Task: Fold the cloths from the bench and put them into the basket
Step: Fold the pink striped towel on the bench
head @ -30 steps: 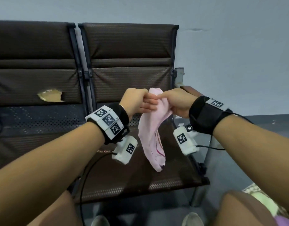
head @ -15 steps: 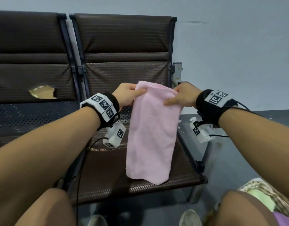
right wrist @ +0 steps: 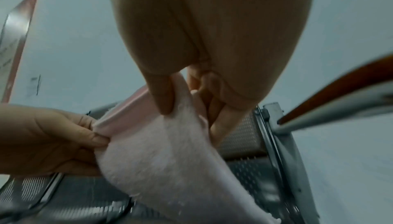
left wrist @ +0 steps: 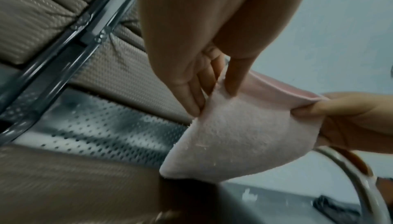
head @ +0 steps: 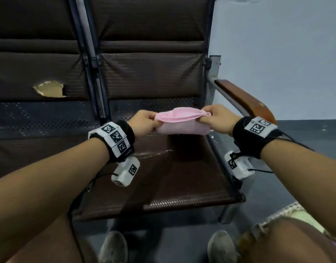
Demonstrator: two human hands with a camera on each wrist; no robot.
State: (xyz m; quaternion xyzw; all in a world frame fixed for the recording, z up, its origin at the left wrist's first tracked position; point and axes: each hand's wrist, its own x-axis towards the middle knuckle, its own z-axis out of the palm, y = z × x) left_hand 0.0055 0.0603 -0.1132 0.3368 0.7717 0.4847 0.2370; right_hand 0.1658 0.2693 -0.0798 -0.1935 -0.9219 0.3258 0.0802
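Note:
A pink cloth point(head: 182, 123) is folded into a short band and held in the air over the brown bench seat point(head: 173, 179). My left hand point(head: 144, 123) pinches its left end and my right hand point(head: 215, 119) pinches its right end. In the left wrist view the thumb and fingers of the left hand point(left wrist: 212, 93) clamp the cloth point(left wrist: 244, 135) at its top corner. The right wrist view shows the right hand point(right wrist: 182, 106) pinching the cloth point(right wrist: 165, 160) in the same way. A woven basket point(head: 288, 213) shows at the lower right, partly hidden by my knee.
The bench has dark padded backrests point(head: 150, 76) and a torn patch point(head: 49, 89) on the left seat's back. A wooden armrest point(head: 245, 99) runs along the right side. A grey wall stands behind. My shoes point(head: 114, 247) are on the floor below.
One second ago the cloth hung bunched between my hands, then it hung open as a long rectangle. Now its lower half has been folded up and both hands hold it lower over the seat.

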